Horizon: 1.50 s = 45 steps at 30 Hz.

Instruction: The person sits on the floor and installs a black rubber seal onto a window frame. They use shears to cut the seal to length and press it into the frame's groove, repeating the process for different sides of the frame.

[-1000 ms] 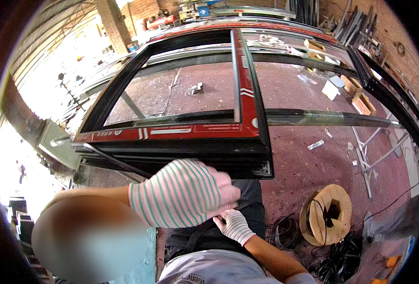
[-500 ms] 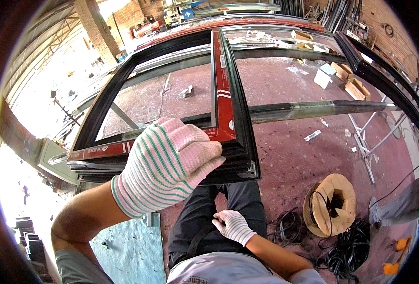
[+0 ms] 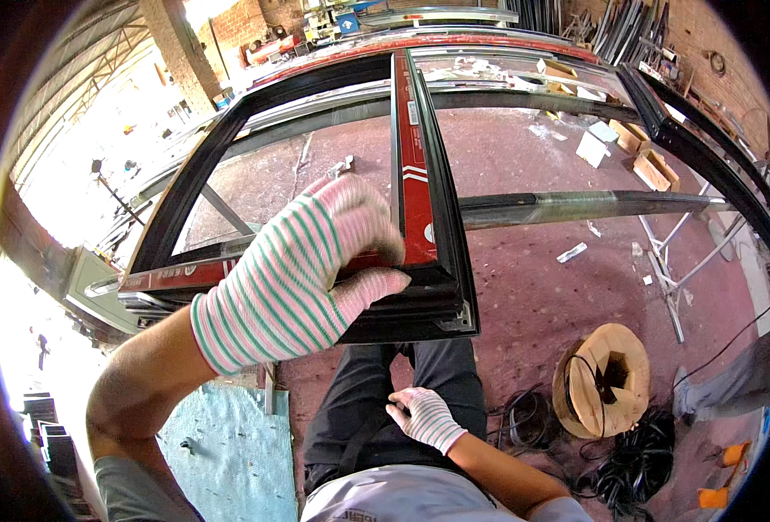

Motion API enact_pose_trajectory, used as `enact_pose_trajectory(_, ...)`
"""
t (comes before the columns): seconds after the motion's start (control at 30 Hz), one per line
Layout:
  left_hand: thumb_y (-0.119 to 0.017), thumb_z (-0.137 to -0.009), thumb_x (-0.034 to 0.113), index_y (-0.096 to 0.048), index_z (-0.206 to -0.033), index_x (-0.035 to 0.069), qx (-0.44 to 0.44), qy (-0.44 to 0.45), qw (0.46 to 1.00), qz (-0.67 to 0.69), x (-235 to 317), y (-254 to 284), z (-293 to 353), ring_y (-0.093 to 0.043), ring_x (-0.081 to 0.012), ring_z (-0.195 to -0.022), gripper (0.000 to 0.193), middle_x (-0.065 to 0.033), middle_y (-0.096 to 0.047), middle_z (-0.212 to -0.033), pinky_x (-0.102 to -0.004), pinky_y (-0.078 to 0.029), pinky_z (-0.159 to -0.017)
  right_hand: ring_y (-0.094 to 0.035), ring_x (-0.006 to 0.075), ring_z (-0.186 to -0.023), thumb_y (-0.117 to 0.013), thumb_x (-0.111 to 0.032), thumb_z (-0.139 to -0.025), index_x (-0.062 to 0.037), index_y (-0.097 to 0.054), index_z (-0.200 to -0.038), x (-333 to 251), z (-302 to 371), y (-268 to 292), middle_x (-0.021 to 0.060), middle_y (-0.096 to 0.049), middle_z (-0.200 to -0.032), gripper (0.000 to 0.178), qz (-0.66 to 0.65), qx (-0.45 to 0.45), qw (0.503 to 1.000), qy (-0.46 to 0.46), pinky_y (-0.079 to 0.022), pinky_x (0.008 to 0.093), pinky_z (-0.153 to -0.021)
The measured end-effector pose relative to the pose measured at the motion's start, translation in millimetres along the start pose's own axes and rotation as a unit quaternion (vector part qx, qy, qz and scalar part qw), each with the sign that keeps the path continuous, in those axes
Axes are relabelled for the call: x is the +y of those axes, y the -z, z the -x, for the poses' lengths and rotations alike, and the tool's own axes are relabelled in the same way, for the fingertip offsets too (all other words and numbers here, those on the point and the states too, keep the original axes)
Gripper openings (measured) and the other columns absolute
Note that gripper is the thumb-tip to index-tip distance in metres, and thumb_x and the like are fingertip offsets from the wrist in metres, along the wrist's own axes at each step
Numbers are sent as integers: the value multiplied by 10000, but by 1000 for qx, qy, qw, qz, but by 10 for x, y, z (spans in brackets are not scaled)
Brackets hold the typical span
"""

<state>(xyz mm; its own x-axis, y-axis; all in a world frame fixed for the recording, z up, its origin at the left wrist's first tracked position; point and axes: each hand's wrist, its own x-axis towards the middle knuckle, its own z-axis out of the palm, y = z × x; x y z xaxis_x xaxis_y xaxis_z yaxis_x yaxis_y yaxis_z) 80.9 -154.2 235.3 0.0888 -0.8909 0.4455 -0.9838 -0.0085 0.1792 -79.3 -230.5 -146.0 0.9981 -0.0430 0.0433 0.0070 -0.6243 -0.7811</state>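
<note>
In front of me lies a black window frame (image 3: 441,291) with red film strips along its faces, its near corner toward me. My left hand (image 3: 294,261), in a pink glove with green stripes, is over the near bar beside that corner. Its fingers curl forward, slightly blurred, and the thumb stands apart from them along the black edge. Red film shows in the gap between. Low over my dark trousers, my right hand (image 3: 428,419) in a matching glove is closed, fingertips near the thumb. What it holds, if anything, is hidden.
Another black frame (image 3: 707,143) reaches in from the right. A dark crossbar (image 3: 576,205) runs beneath. A wooden spool (image 3: 624,374) and coiled black strip (image 3: 633,470) lie on the red floor at the right, near a person's leg (image 3: 724,387). A light-blue mat (image 3: 228,444) lies at lower left.
My left hand has shifted slightly left, and its thumb and fingers have parted from a closed grip. The right hand has stayed almost in place.
</note>
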Motion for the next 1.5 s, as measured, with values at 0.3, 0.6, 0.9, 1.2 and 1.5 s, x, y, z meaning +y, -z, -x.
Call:
enact_pose_trajectory(0.3,-695,-938,210,-425,-1508,23,-139,155,968,138,-103,56,-69,-697,-319,-1122,658,-219,-698,-1200,-396,-529,-986,-698,393,-944,-655,-328,-939,-28,-761,-1049,-7,3,4,203,-741,-978,337,7,11,1000,2,-549,468,-888)
enact_pose_trajectory(0.6,-679,-939,254,-469,-1482,13,-117,92,988,48,-121,-6,-75,-734,-354,-991,630,-226,-726,-1064,-392,-555,-891,-694,389,-977,-638,-350,-948,-29,-755,-1070,-20,-13,-3,199,-739,-1008,363,12,-10,1000,-9,-537,468,-913)
enact_pose_trajectory(0.9,-722,-927,340,-506,-1477,60,-136,107,985,14,-60,-65,-205,-734,-364,-899,655,-213,-727,-975,-399,-553,-819,-692,386,-990,-638,-355,-949,-25,-756,-1070,0,-23,-30,201,-739,-1018,371,10,-5,1000,-6,-538,463,-918)
enact_pose_trajectory(1.2,-726,-921,333,-515,-1469,46,-99,167,980,51,-39,-69,-146,-755,-335,-930,653,-232,-734,-965,-383,-566,-837,-698,387,-964,-637,-349,-948,-26,-758,-1058,40,14,35,201,-740,-992,361,3,10,1000,-12,-545,465,-895)
enact_pose_trajectory(1.5,-737,-905,390,-652,-1198,-8,-133,248,958,48,-65,90,57,-723,-293,-919,501,-196,-716,-970,-377,-549,-858,-692,385,-975,-633,-352,-948,-25,-754,-1053,7,-29,21,195,-738,-1003,364,3,-4,1000,-6,-537,468,-907)
